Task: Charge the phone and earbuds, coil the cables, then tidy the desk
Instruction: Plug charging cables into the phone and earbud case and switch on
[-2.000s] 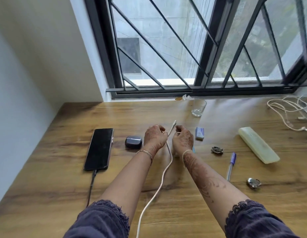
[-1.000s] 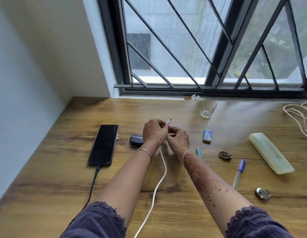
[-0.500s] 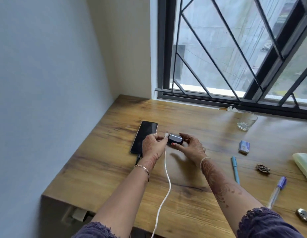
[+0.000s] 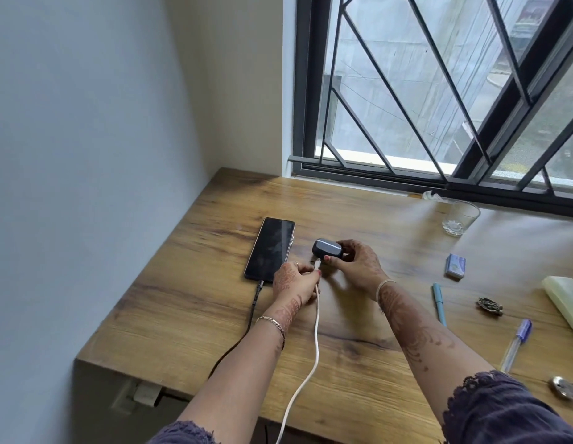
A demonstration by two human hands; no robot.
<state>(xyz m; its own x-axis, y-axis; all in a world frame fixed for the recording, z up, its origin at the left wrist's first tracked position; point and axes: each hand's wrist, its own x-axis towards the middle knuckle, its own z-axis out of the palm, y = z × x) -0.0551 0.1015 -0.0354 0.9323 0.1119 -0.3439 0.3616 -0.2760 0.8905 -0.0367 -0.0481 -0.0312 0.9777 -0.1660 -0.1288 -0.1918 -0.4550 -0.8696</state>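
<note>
From the near edge of the desk (image 4: 359,373) a white cable (image 4: 316,331) runs up to the left hand (image 4: 293,283), just right of the near end of the phone (image 4: 270,248), fingers pinching its plug. Just beyond, the right hand (image 4: 359,264) grips the dark earbuds case (image 4: 327,248), beside the phone's right edge. A black cable (image 4: 251,315) enters the phone. Far right of the phone stands a glass (image 4: 460,217).

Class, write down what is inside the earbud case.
Nothing inside shows: the case is closed, held by the right hand. Its contents are hidden. The left hand holds a white plug at its near edge.
</note>
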